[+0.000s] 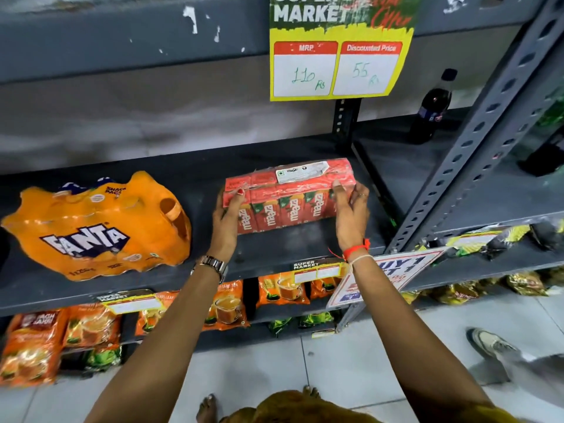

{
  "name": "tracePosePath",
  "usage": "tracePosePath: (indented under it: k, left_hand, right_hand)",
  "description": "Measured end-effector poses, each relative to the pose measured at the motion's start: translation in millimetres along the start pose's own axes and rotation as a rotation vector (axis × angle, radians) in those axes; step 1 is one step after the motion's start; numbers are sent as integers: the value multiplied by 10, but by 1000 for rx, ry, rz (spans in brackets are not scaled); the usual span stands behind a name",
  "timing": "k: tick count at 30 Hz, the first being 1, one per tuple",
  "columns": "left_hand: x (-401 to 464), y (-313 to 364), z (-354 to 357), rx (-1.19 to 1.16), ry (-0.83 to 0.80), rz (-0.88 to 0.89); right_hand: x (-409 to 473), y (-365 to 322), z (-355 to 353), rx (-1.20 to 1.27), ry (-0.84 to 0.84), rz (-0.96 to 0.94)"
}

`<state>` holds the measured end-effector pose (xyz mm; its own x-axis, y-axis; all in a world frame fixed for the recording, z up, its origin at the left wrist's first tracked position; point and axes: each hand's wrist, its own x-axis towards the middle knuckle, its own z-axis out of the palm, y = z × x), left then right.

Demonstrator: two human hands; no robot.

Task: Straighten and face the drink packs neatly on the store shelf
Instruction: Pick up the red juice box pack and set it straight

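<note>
A red shrink-wrapped Maaza carton pack [290, 196] stands on the dark grey shelf [274, 248], its label side facing me. My left hand [227, 221] grips its left end, thumb on the top edge. At the pack's right end my right hand [351, 215] holds it, thumb on the top. An orange Fanta multipack [97, 227] lies on the same shelf to the left, apart from both hands, its logo tilted.
A yellow price sign [338, 62] hangs from the shelf above. A dark cola bottle [433, 108] stands in the neighbouring bay, beyond a slotted upright [476, 129]. Orange tea packets [225, 306] fill the shelf below. Someone's shoe [491, 343] is on the tiled floor at right.
</note>
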<state>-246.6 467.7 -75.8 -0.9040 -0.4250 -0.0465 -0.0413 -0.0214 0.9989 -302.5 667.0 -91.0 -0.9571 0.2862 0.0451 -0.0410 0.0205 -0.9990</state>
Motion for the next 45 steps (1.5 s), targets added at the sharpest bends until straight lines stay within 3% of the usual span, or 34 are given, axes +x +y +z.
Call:
tracePosePath:
  k: [13, 20, 23, 27, 29, 34, 37, 39, 42, 45]
  left_hand:
    - [-416, -135, -58, -58, -9, -72]
    - [-539, -105, 150, -50, -121, -21]
    - [-540, -115, -29, -100, -104, -62]
    - [-651, -104, -97, -75, -35, -13]
    - [-780, -138, -222, -52, 78, 53]
    - [-911, -297, -1225, -93, 589, 181]
    - [-720, -252, -1905, -150, 789, 207]
    - [-478, -157, -2332, -139, 810, 119]
    - [-82, 43, -2717, -322, 764, -52]
    - [156, 164, -2882, -446, 487, -81]
  right_hand:
    - [-542, 78, -285, 146, 146, -6]
    - [-459, -36, -404, 155, 237, -27]
    - [-607, -95, -295, 169, 164, 36]
    - [-1006, -33, -234, 248, 271, 18]
    - [-1339, 66, -139, 226, 149, 1]
    - [-1885, 22, 639, 130, -400, -77]
    - [-1847, -170, 1146, 100, -554, -27]
    - [-1771, -265, 1418, 67, -590, 70]
    - [-1607, -343, 1639, 46, -591, 315]
    - [-1564, -462, 1913, 140, -626, 383]
